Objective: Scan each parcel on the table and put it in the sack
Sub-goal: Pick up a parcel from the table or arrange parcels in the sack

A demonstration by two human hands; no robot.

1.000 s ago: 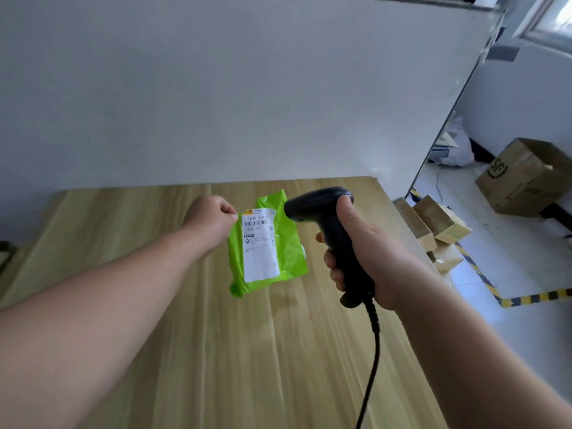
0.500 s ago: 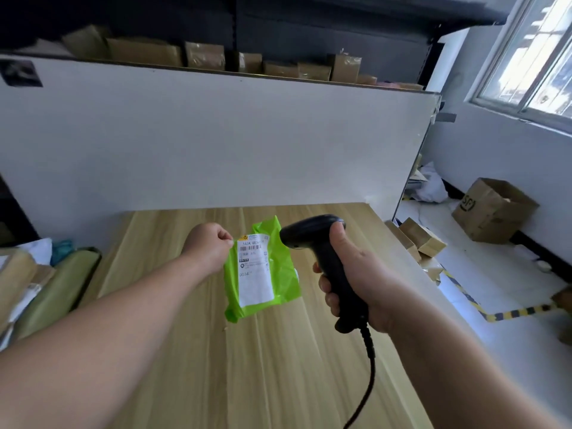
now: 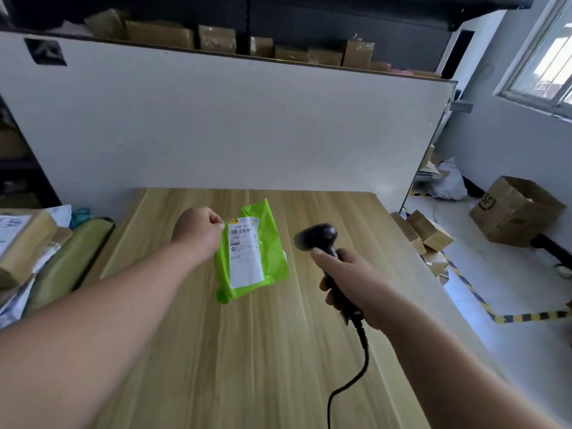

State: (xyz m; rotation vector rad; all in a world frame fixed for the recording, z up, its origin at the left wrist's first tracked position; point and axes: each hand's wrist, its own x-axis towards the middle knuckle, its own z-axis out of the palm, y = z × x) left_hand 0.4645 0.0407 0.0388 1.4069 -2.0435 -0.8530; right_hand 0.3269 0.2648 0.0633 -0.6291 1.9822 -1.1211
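Parcel (image 3: pixel 252 252): green poly mailer, pinched at its top-left corner by left hand (image 3: pixel 198 232), hanging above table (image 3: pixel 247 351), label (image 3: pixel 244 258) toward camera. Looks light, soft, slick; best gripped at a corner or edge. Right hand (image 3: pixel 349 280) wrapped round scanner (image 3: pixel 318 239) handle, near the mailer. Sack not in view. Open carton (image 3: pixel 513 209) on floor, contents unseen.

Both forearms reach forward, left hand (image 3: pixel 198 232) pinching a corner of the parcel (image 3: pixel 270 243), right hand (image 3: pixel 351 284) gripping the scanner (image 3: pixel 315 239).
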